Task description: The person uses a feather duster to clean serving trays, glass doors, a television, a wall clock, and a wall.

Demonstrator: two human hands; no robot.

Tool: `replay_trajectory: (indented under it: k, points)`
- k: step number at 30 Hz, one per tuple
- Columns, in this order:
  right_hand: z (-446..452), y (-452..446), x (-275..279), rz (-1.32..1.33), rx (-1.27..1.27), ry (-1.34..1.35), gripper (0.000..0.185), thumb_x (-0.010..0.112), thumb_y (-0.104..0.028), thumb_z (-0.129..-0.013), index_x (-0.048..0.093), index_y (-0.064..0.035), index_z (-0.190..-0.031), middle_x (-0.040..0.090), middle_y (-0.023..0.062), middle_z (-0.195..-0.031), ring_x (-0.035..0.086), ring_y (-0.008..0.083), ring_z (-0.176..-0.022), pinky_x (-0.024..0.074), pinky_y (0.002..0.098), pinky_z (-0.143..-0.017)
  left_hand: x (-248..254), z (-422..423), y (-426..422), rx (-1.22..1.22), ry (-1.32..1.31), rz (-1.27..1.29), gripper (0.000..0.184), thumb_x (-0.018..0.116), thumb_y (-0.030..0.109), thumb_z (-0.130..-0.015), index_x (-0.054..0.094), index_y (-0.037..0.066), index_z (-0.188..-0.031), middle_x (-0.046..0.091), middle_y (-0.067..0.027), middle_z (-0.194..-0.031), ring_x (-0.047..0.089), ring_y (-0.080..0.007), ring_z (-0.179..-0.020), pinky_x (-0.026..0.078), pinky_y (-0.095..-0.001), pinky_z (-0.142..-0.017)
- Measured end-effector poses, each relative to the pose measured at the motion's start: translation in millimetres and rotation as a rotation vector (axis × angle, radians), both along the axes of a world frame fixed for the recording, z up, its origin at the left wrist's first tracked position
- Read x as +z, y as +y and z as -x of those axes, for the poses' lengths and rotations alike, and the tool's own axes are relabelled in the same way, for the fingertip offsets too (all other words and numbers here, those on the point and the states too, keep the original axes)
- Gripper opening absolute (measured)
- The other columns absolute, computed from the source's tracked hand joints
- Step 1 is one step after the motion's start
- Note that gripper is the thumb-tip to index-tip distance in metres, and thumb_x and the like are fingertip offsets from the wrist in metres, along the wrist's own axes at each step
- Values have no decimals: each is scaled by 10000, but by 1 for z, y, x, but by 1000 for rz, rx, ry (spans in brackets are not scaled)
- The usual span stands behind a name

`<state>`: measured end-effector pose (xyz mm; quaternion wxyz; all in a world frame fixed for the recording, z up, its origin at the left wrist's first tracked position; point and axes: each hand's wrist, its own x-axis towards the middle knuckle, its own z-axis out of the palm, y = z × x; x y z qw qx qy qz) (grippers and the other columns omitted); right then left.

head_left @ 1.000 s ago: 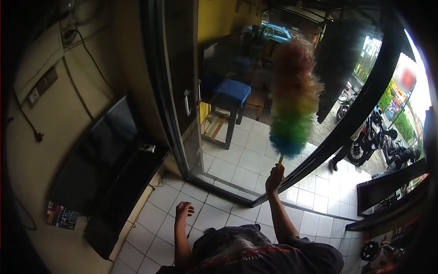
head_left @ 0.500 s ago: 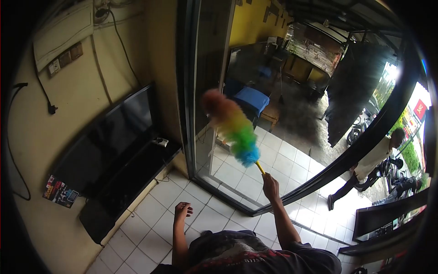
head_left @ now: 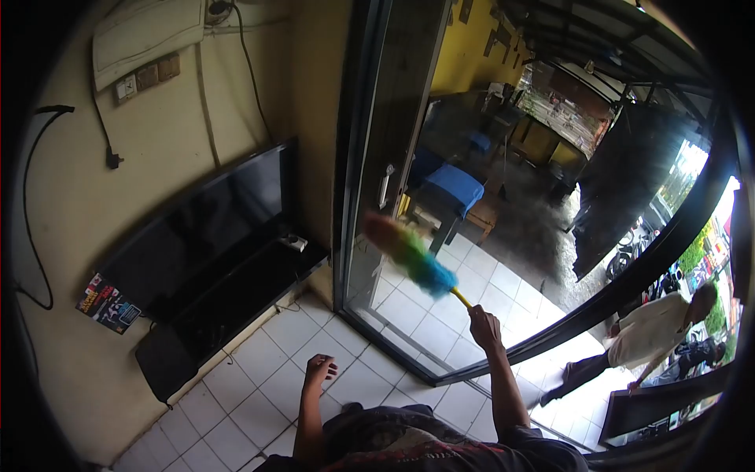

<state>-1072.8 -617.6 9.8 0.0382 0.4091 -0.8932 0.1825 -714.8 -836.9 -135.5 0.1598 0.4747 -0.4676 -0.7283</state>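
My right hand (head_left: 485, 327) is wrapped round the yellow handle of a rainbow-coloured feather duster (head_left: 431, 274). The duster's fluffy head, blurred by motion, points up and left in front of the glass pane (head_left: 370, 271), blue near the handle and reddish at the tip. Whether the fibres touch the glass I cannot tell. Above the tiled floor, my left hand (head_left: 320, 370) hangs with loosely bent fingers, somewhat apart, and nothing shows in it.
To the left, a flat black television (head_left: 208, 236) stands on a black shelf (head_left: 236, 303), a printed leaflet (head_left: 108, 304) at its corner. A dark frame (head_left: 409, 370) borders the glass. Beyond it are a blue-covered table (head_left: 452, 189) and a walking person (head_left: 649, 338).
The feather duster's head has swung downward along the glass, my right hand still gripping it. My view has shifted, and the person outside has walked nearer the doorway.
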Motion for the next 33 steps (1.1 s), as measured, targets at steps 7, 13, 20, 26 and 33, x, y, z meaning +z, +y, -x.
replay_trajectory:
  k: [7, 13, 20, 26, 33]
  points:
    - [30, -52, 115, 909, -188, 18, 145, 395, -123, -916, 500, -58, -839, 364, -9, -532, 371, 77, -459, 297, 249, -435, -18, -6, -2, 7, -25, -16, 174, 587, 191, -795, 535, 42, -868, 616, -91, -682, 588, -159, -528, 434, -251, -438]
    - [46, -85, 173, 538, 85, -58, 205, 455, -164, -895, 586, -26, -817, 493, 105, -539, 533, 220, -498, 375, 326, -460, -25, -6, 4, 24, 2, -55, 184, 598, 176, -783, 536, 23, -863, 631, -115, -696, 610, -180, -533, 456, -264, -435]
    - [97, -93, 344, 1009, -11, 907, 338, 408, -249, -927, 532, 8, -746, 502, 140, -545, 523, 283, -485, 380, 375, -430, -45, -20, 5, 76, 59, -36, 185, 580, 195, -804, 548, 48, -910, 602, -84, -677, 571, -174, -525, 457, -274, -448]
    - [112, -182, 459, 1127, 41, 79, 254, 445, -217, -834, 584, -32, -940, 620, 194, -809, 598, 291, -625, 470, 377, -528, -38, -31, 21, 48, -26, -33, 219, 566, 253, -828, 545, 86, -969, 583, -51, -717, 548, -136, -589, 436, -257, -496]
    - [55, -190, 511, 874, 9, -20, 315, 479, -296, -872, 616, -20, -804, 571, 80, -568, 575, 188, -486, 459, 336, -435, -86, -25, 26, 24, -1, -62, 235, 548, 282, -848, 571, 122, -1018, 633, -50, -749, 590, -109, -573, 448, -237, -441]
